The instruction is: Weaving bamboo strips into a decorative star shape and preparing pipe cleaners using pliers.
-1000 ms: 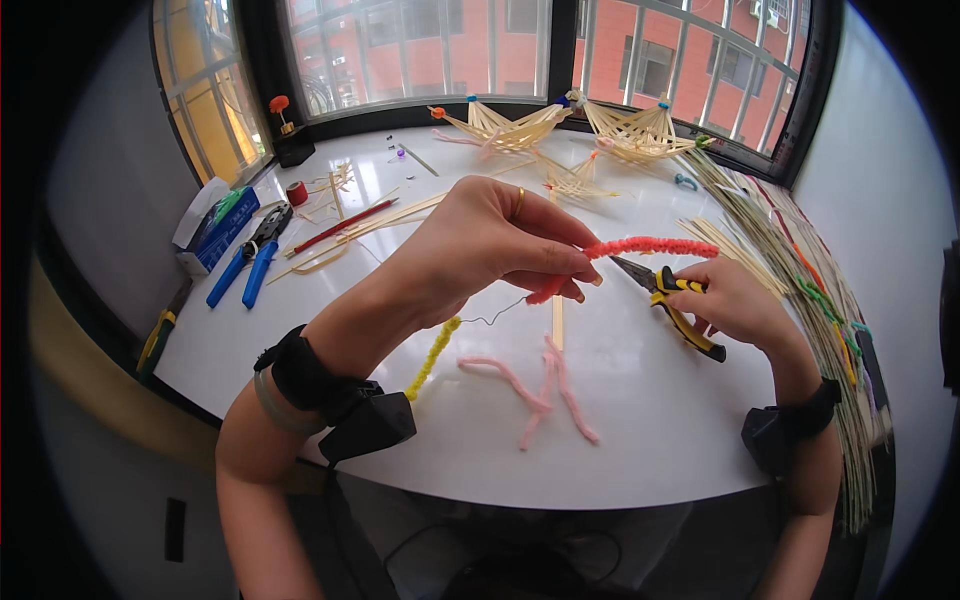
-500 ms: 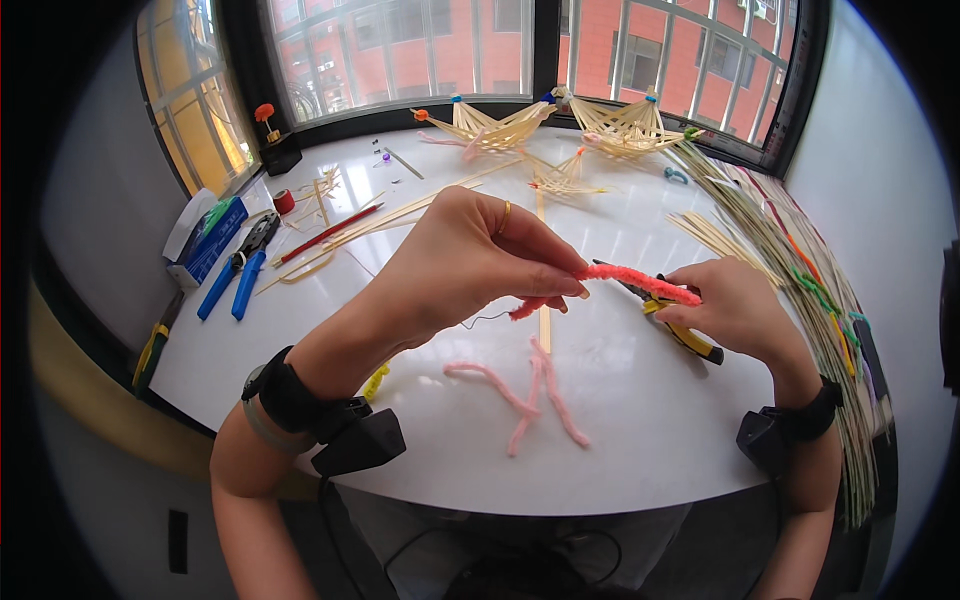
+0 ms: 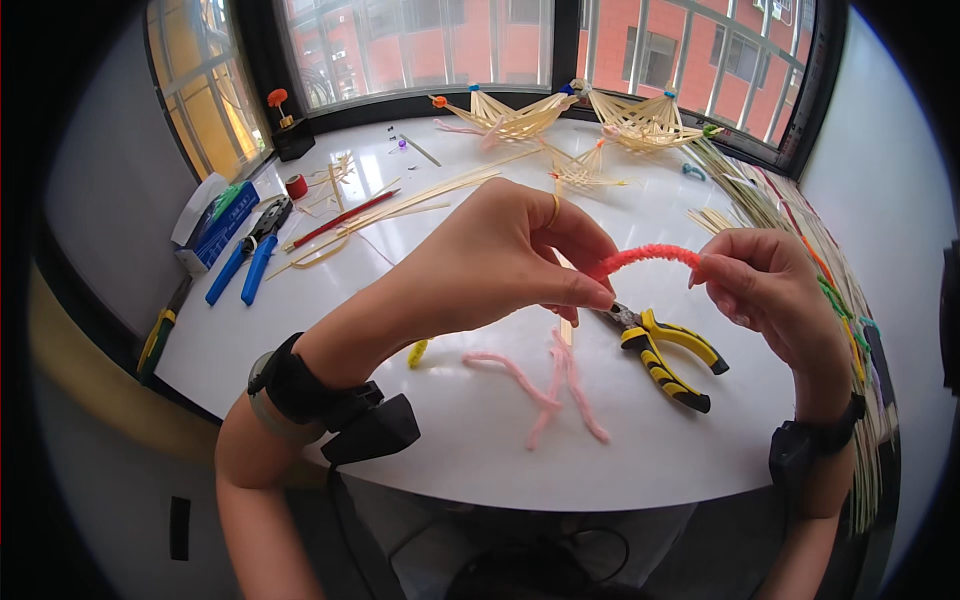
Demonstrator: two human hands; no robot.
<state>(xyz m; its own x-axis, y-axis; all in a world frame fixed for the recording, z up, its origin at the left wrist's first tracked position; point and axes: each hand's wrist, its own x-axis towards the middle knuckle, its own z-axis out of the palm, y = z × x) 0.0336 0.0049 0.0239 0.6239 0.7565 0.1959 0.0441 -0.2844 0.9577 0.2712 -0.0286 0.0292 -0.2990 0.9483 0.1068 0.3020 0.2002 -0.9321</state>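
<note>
A coral-red pipe cleaner arches between my two hands above the table. My left hand pinches one end, its thumb and fingers pressed together. The other end is gripped between the thumb and fingertips of my right hand. Just below, yellow-and-black pliers lie on the white tabletop with their handles spread. Pale pink pipe cleaners rest in a loose tangle nearer me. Partly behind my left hand a flat bamboo strip shows. A short yellow pipe cleaner piece lies beside my left forearm.
Woven bamboo fans stand along the window. Blue-handled pliers, a blue box, a red tape roll and a red pencil lie left. Long thin stalks line the right edge.
My right hand has lifted away from the pliers, which now lie on the table. The pipe cleaner now bows upward between my hands. The whole view has shifted slightly.
</note>
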